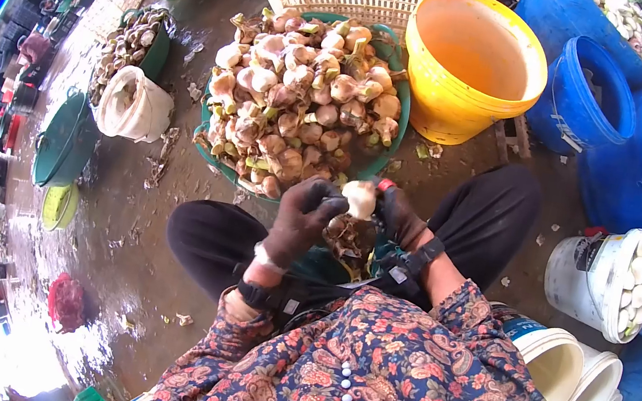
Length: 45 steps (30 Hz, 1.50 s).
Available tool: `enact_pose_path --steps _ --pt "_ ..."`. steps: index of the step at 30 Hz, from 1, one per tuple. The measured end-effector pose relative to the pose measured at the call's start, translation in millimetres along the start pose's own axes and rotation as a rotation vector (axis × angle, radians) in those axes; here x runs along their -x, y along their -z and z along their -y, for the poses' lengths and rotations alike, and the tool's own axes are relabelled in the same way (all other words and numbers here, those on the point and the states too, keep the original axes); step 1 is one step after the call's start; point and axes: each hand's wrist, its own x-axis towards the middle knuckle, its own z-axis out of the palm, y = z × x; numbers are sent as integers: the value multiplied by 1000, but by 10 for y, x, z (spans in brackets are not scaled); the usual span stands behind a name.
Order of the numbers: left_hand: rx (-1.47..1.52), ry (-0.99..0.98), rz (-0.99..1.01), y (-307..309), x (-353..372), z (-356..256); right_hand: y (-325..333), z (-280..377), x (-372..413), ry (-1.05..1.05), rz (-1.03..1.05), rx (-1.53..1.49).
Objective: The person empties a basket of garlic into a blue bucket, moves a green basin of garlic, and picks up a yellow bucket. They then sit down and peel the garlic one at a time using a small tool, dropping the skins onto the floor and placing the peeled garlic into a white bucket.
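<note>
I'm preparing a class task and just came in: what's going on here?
The person holds a pale, rounded garlic bulb between a dark-gloved left hand and right hand. A small red thing at the right hand is too hidden to name. Ahead, a round green plastic tub is heaped with brownish garlic bulbs. Rightward, a white plastic bucket holds white bulbs.

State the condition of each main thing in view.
Pale bulb: held, looks peeled
Left hand: gloved, curled at the bulb
Right hand: gloved, curled, red item at it
Green basin: heaped with bulbs
Yellow bucket: upright, uncovered
Blue bucket: upright, uncovered
Right-side white bucket: uncovered, filled with pale bulbs
</note>
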Motion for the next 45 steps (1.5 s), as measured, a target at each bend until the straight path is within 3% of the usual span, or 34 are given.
enact_pose_path --steps 1,2,5,6,8,10,11,12,14,17,18,19,20,21,22,23,24,26,27,28,29,30,31,32,34,36,38,40,41,43,44,45 --pt "213 117 16 28 65 -134 50 4 6 -90 -12 -388" --pt "203 119 -10 74 109 -217 156 46 56 -133 79 -462" --pt "112 196 200 377 76 -42 -37 180 131 -94 0 -545" --pt "9 227 100 281 35 14 -76 183 95 -152 -89 -414" --pt "122 107 -148 23 -46 47 -86 149 21 -205 -169 -283" --pt "-20 81 -148 25 -89 181 -186 190 48 233 -139 567" --pt "-56 45 -59 31 -99 269 -217 224 71 41 -226 279" --pt "-90 9 33 29 -109 266 -184 211 73 38 -232 278" --pt "-124 -1 67 59 -95 244 -97 152 54 -9 -297 694" --pt "-382 -47 143 105 -44 136 -56 38 -13 -31 -427 736" --pt "-279 -5 272 114 22 123 -1 -11 -49 -30 -430 734" --pt "-173 36 401 114 92 122 122 -101 -106 -60 -453 493" --pt "-173 33 403 108 172 143 249 -190 -179 -89 -469 253" --pt "-138 -74 146 98 279 182 566 -513 -316 7 -377 162" --pt "-99 -174 -109 77 309 45 454 -417 -233 1 -381 160" --pt "170 251 68 259 232 -105 346 -310 -136 98 -369 249" --pt "31 213 112 326 203 -116 196 -129 -72 206 -348 339" --pt "-433 357 258 392 62 137 48 51 -16 197 -235 360" --pt "-432 357 256 332 55 129 -27 121 42 177 -130 379" --pt "-176 255 131 220 43 116 -150 217 110 177 -130 378" --pt "79 151 8 161 37 109 -286 306 180 316 -93 414" --pt "81 154 10 166 33 96 -372 378 240 453 -57 449" --pt "105 183 128 175 19 75 -344 476 221 62 -33 201" --pt "129 208 246 181 8 66 -339 474 243 62 -35 205" --pt "82 163 233 173 24 91 -345 452 285 391 -36 556" --pt "39 -55 146 144 33 147 -306 400 218 332 -18 472" --pt "29 -56 136 110 52 172 -262 332 180 273 5 388" --pt "17 -60 124 86 85 136 -243 284 163 642 -40 785" --pt "-80 -73 115 74 120 101 -220 257 136 643 -40 786" --pt "-98 -71 162 31 196 22 -117 169 71 411 -74 464" --pt "-94 -73 164 24 252 -24 -50 94 138 401 -219 556" --pt "-156 -95 245 30 303 -77 -11 64 96 339 -127 114"
